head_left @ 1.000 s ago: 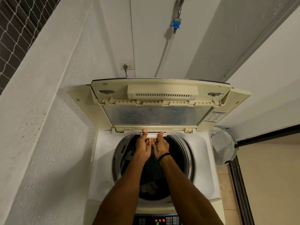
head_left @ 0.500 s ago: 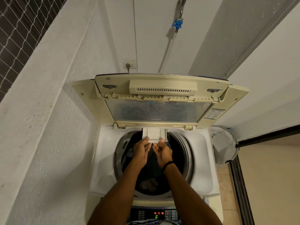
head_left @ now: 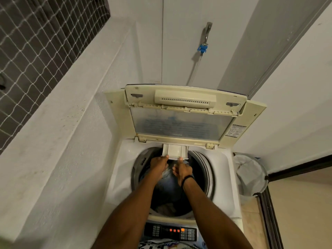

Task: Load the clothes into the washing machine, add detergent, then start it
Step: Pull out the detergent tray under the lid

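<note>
Person is standing over the white top-loading washing machine [head_left: 124,168], both arms reaching across the round tub opening to its back edge. The cream folding lid w/ a cloudy window [head_left: 181,126] is standing upright at the back, prob. so the tub and the tray under the hinge are reachable. A small cream plastic detergent drawer [head_left: 175,151] is sticking out from under the lid's hinge, overhanging the back rim of the opening. I'd guess it's out b/c detergent is going in next.

The left hand [head_left: 159,163] is touching the drawer's front-left corner. The right hand [head_left: 182,169], w/ a black wristband [head_left: 187,177], is touching the front lip nearer the right corner. Fingers are looking curled, but it's blurry, so I can't tell if either hand is really gripping the lip or just resting on it. One hand per corner prob. b/c a drawer like this is sliding straighter that way.

Dark bluish clothes [head_left: 168,187] are lying down in the drum, below the hands & apart from them, so loading is looking done. At the machine's front edge the black control panel [head_left: 170,231] is glowing w/ orange digits: power on, cycle prob. not yet started. A white mesh hamper [head_left: 249,175] is sitting on the floor just beside the machine's right side.
</note>
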`<action>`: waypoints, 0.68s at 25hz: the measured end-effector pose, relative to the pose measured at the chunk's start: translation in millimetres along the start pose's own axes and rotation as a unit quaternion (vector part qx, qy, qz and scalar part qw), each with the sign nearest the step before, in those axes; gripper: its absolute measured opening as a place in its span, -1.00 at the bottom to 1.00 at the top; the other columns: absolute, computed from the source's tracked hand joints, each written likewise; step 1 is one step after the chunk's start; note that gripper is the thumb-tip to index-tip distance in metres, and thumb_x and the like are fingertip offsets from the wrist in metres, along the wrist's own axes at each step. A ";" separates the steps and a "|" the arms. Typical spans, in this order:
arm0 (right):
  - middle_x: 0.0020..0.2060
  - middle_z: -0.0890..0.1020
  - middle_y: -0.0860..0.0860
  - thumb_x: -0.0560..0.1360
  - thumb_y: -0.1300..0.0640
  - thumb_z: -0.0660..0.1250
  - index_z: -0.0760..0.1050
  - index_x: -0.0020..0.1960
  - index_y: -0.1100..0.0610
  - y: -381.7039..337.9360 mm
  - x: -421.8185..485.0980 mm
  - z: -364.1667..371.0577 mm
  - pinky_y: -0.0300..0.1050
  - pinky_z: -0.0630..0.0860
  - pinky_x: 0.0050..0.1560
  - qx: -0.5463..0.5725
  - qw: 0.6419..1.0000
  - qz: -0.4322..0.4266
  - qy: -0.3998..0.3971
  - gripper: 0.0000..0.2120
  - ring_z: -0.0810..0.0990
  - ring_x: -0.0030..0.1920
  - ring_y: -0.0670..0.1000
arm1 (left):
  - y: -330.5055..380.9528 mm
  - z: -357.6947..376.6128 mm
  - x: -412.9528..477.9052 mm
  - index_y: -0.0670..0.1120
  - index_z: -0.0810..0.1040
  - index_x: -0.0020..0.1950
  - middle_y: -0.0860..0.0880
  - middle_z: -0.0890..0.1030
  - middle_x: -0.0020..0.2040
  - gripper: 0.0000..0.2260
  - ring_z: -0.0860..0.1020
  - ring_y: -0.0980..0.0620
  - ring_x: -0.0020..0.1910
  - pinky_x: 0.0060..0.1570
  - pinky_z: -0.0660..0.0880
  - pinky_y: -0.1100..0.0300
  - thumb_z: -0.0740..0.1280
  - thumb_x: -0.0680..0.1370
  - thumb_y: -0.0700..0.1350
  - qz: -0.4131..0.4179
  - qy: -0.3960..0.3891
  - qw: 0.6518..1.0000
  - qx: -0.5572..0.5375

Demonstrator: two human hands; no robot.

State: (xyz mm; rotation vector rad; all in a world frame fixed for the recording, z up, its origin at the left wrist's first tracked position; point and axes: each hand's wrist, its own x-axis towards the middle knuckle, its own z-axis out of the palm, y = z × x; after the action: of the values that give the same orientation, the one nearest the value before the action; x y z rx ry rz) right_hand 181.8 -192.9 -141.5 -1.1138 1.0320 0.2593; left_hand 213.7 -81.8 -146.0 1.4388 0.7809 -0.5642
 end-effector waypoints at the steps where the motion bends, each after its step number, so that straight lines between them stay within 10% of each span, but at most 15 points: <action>1: -0.34 0.55 0.09 0.60 0.03 0.28 0.55 -0.13 0.18 2.9 -4.8 -1.3 -0.17 0.51 -0.37 -0.021 1.000 -0.003 -0.010 -0.75 0.51 -0.39 -0.02 | -1.0 -2.9 -8.5 -0.17 0.59 -0.10 -0.17 0.63 -0.17 -0.78 0.59 -0.02 -0.24 -0.24 0.59 0.14 0.40 0.56 0.00 0.016 0.015 0.999 0.034; 7: -0.04 0.67 0.20 0.57 0.21 0.26 0.55 0.09 0.27 5.8 -44.0 5.2 -0.10 0.59 -0.16 -0.065 0.991 -0.016 -0.117 -0.82 0.63 -0.16 0.07 | -9.0 -51.6 -74.4 -0.06 0.54 0.23 -0.10 0.64 0.16 -0.64 0.64 -0.08 0.05 0.14 0.60 -0.02 0.41 0.48 0.05 0.116 0.092 0.987 0.054; 12: -0.26 0.58 0.13 0.51 0.29 0.30 0.53 0.08 0.38 -4.0 -112.8 36.2 -0.08 0.55 -0.15 -0.093 0.969 -0.031 -0.225 -0.81 0.56 -0.27 0.05 | 1.3 -101.8 -171.5 0.07 0.51 0.10 -0.01 0.64 0.01 -0.79 0.62 0.02 -0.05 -0.09 0.56 0.22 0.43 0.50 -0.05 0.213 0.206 0.955 -0.009; 17: 0.02 0.66 0.17 0.58 0.21 0.27 0.54 0.15 0.25 13.9 -206.5 82.9 -0.01 0.58 0.07 -0.129 0.916 -0.045 -0.378 -0.81 0.65 -0.03 0.11 | -12.3 -169.0 -282.0 0.14 0.52 0.07 -0.08 0.66 -0.13 -0.81 0.64 0.02 -0.17 -0.03 0.59 0.08 0.40 0.47 0.00 0.346 0.323 0.880 -0.049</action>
State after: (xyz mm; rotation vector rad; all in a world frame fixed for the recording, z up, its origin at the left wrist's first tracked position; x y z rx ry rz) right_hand 107.7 -55.2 17.4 -1.1497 0.2552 0.7047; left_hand 1.5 52.7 66.4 1.6951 0.7139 0.5316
